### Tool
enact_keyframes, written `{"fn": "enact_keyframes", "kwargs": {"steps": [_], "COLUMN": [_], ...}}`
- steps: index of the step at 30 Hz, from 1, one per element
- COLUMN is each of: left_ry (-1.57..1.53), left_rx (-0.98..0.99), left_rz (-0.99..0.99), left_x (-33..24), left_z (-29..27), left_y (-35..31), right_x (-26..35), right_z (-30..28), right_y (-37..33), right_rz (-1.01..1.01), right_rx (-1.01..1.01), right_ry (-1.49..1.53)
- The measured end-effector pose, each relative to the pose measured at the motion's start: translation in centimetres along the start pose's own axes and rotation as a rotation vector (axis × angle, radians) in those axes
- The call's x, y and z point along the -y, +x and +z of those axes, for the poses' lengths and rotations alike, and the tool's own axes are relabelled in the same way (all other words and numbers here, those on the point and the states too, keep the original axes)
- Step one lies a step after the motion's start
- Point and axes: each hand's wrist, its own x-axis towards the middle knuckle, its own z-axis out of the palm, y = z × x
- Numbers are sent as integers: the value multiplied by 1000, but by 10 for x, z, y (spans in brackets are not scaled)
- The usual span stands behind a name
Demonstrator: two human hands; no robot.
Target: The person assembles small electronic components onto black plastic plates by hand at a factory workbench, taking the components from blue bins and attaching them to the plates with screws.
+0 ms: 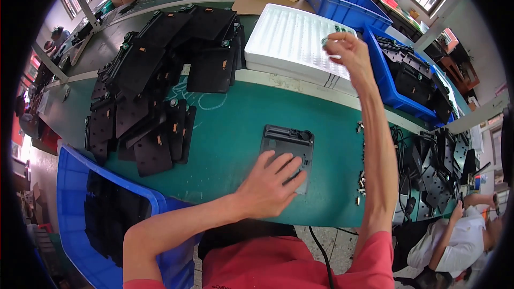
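A flat black plastic panel point(287, 142), with a raised strip and a round socket along its far edge, lies on the green table in front of me. My left hand point(271, 184) rests on its near part, fingers spread and flat. Up over the white foam tray point(289, 29), my right hand point(345, 51) is closed in a pinch on a small round greenish part point(325, 43). Rows of small hollows run across the tray, and a few dark green pieces point(339, 30) sit near its far right corner.
Stacked black panels point(144, 69) cover the table's left side. A blue bin point(115, 182) with dark sheets stands at lower left. Blue crates point(342, 2) are at the back and right. Small metal pieces point(361, 182) line the right edge; a co-worker point(455, 238) sits beyond.
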Motion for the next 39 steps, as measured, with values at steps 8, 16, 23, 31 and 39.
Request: {"fn": "enact_keyframes", "kwargs": {"steps": [8, 16, 23, 31, 39], "left_ry": [85, 118, 83, 79, 110], "left_rx": [-36, -36, 7, 8, -14], "left_rz": [-12, 8, -34, -40, -8], "left_x": [-1, -3, -4, -4, -3], "left_z": [4, 3, 1, 2, 4], "left_y": [-8, -8, -6, -7, -7], "right_x": [1, -10, -16, -29, -33], "right_z": [38, 38, 41, 51, 59], "right_y": [-137, -171, -173, -175, -178], "right_rz": [225, 193, 176, 72, 115], "right_rx": [241, 237, 153, -47, -124], "right_ry": [165, 307, 137, -76, -183]}}
